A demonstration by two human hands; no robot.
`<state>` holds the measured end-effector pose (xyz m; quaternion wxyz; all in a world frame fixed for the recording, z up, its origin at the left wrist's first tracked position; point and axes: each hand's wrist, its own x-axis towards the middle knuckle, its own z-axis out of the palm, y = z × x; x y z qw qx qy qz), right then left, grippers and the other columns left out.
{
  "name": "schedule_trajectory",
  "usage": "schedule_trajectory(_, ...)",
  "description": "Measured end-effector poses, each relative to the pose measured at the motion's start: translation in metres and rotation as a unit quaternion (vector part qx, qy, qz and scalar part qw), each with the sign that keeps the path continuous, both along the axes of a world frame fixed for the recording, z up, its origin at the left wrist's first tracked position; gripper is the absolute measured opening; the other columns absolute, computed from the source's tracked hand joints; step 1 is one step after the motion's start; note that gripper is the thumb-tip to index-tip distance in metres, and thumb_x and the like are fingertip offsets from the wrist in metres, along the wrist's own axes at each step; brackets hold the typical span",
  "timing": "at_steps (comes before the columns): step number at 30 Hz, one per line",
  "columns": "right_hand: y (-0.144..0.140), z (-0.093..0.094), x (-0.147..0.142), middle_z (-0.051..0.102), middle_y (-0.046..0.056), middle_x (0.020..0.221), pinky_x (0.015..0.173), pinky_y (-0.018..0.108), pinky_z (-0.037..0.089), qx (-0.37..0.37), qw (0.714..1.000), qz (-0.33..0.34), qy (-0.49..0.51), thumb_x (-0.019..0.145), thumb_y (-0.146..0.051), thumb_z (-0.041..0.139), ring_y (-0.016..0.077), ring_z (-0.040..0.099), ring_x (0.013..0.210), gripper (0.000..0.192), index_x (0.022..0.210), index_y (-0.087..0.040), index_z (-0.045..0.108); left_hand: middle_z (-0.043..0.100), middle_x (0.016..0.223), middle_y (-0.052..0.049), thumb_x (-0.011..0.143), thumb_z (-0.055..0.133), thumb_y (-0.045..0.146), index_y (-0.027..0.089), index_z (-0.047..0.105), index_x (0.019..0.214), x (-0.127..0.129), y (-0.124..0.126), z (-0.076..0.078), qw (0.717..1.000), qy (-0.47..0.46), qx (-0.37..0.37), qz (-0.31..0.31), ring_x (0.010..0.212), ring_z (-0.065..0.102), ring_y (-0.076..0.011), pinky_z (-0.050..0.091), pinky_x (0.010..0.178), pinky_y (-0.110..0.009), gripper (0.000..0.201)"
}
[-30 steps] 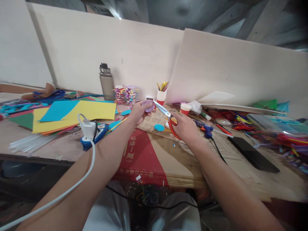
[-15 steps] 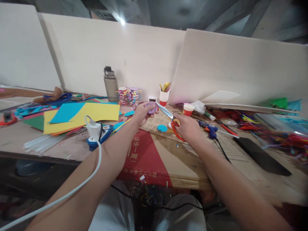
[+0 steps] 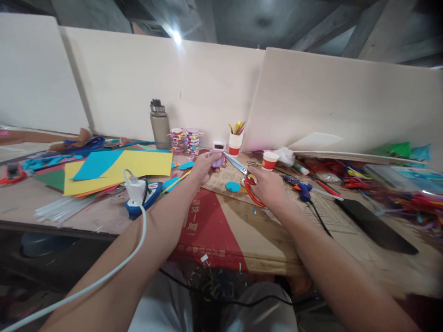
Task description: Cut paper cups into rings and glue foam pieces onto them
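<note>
Between the fingers of my left hand (image 3: 203,168) is a round purple disc (image 3: 217,159), held up over the cardboard. My right hand (image 3: 270,186) grips red-handled scissors (image 3: 238,165), whose blades point left and reach the disc's right edge. Whether the blades touch it I cannot tell. A blue disc (image 3: 233,186) lies flat on the cardboard (image 3: 221,221) below the blades. Beyond my left hand stand two stacks of small colourful discs, a left stack (image 3: 177,141) and a right stack (image 3: 192,141).
A blue power strip (image 3: 143,200) with a white cable sits left of my left forearm, near coloured sheets (image 3: 145,162). Behind are a bottle (image 3: 160,124), a cup of pencils (image 3: 236,142) and a paper cup (image 3: 270,160). A glue gun (image 3: 302,188) and black slab (image 3: 375,226) lie right.
The view has shifted slightly, so the background sits a little lower. Both hands keep their holds on the purple disc and scissors, and the blades have turned only slightly.
</note>
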<state>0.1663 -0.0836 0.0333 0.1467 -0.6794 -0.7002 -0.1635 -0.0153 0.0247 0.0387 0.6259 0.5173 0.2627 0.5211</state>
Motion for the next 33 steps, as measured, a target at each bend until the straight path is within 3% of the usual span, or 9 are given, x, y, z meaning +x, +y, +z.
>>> schedule_trajectory(11, 0.0, 0.0, -0.003, 0.072, 0.009, 0.111, 0.081, 0.03, 0.043, -0.026, 1.0, 0.003, 0.016, 0.093, -0.027, 0.048, 0.0244, 0.064, 0.102, 0.038, 0.13, -0.026, 0.058, 0.062, 0.06, -0.001, 0.075, 0.068, 0.02, 0.011, 0.063, 0.083, 0.003, 0.003, -0.005, 0.999, 0.001, -0.036, 0.031, 0.047, 0.058, -0.0098, 0.03, 0.035, -0.016, 0.013)
schedule_trajectory(21, 0.002, -0.004, -0.003, 0.072, 0.009, 0.109, 0.076, 0.029, 0.04, -0.031, 0.999, 0.013, 0.015, 0.094, -0.03, 0.046, 0.024, 0.064, 0.098, 0.03, 0.118, -0.025, 0.063, 0.063, 0.061, 0.0, 0.075, 0.068, 0.017, 0.012, 0.062, 0.082, 0.005, 0.001, -0.008, 0.996, -0.011, -0.076, 0.045, 0.05, 0.06, -0.0097, 0.033, 0.037, -0.016, 0.011)
schedule_trajectory(33, 0.001, -0.004, -0.005, 0.073, 0.008, 0.101, 0.066, 0.03, 0.036, -0.05, 0.999, -0.006, 0.004, 0.095, -0.036, 0.044, 0.0251, 0.066, 0.089, 0.033, 0.122, -0.029, 0.062, 0.062, 0.063, 0.0, 0.074, 0.066, 0.017, 0.013, 0.061, 0.082, 0.007, 0.008, -0.019, 0.994, -0.022, -0.088, 0.053, 0.051, 0.059, -0.0104, 0.033, 0.037, -0.017, 0.01)
